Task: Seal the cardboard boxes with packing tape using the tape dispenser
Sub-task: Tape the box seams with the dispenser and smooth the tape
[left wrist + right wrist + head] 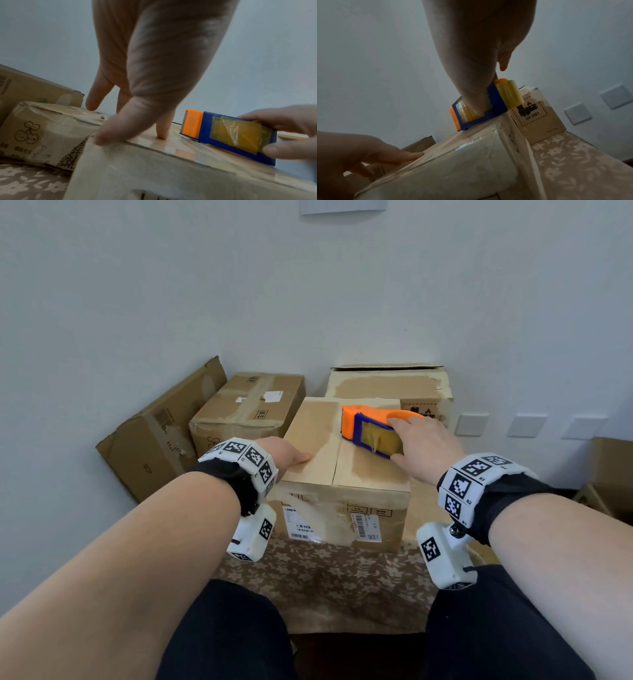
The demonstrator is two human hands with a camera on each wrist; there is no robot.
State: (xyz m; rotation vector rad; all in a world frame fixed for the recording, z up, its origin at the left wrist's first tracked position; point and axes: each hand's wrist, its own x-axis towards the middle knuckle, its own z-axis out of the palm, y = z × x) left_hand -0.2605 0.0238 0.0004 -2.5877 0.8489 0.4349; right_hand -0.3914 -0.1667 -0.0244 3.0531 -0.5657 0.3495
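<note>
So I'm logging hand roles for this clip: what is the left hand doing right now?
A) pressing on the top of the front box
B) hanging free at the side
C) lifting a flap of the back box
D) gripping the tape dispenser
A: the left hand rests fingers-down on the front box top, while the right hand holds the tape dispenser.
</note>
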